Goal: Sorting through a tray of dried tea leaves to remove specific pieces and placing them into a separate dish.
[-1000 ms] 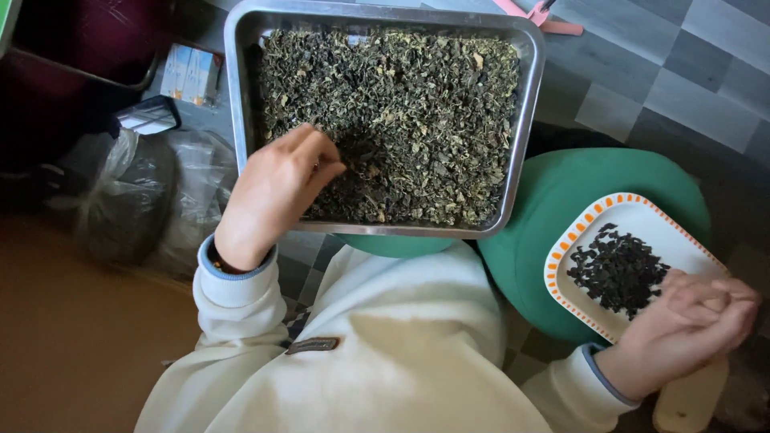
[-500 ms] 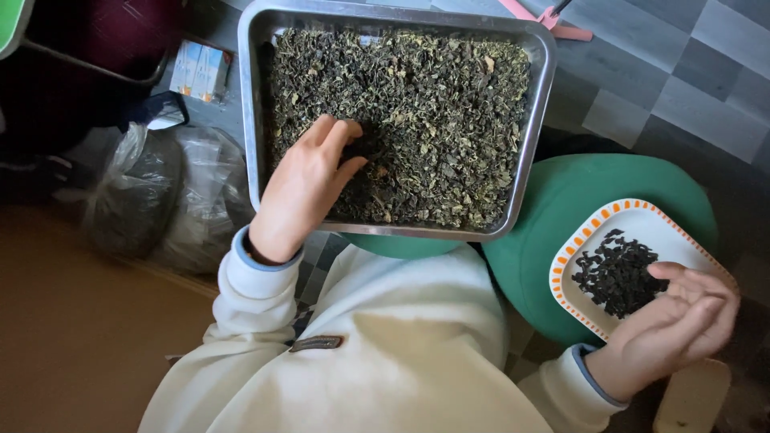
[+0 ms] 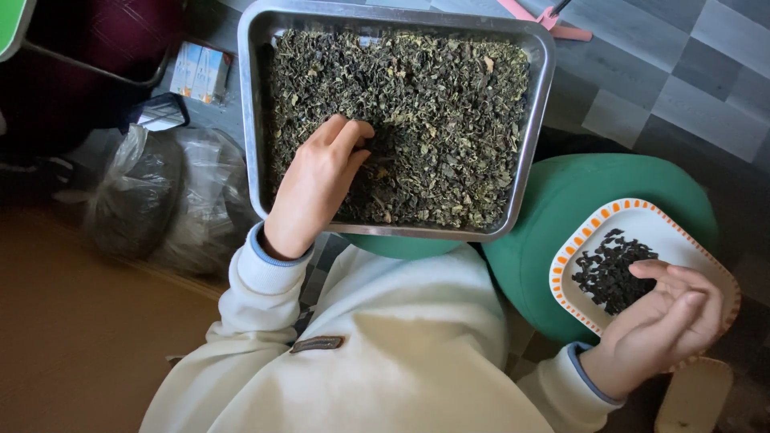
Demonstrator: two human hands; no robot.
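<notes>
a floor (image 3: 666,88) of grey checkered tiles is carrying everything here. a metal tray (image 3: 542,120) filled with dried green leaves (image 3: 433,120) is sitting over a green cushion (image 3: 577,200), which is resting on the tiles. a white plate (image 3: 642,220) with an orange rim is lying on the cushion's right part, holding dark leaves (image 3: 605,265). a crumpled clear bag (image 3: 160,200) and a small box (image 3: 200,70) are lying left of the tray. pink scissors (image 3: 553,20) are lying at the top.

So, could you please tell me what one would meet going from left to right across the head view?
Crumpled plastic bag → left hand in the metal tray of dried green leaves → green cushion → orange-rimmed plate of dark leaves → right hand.
</notes>
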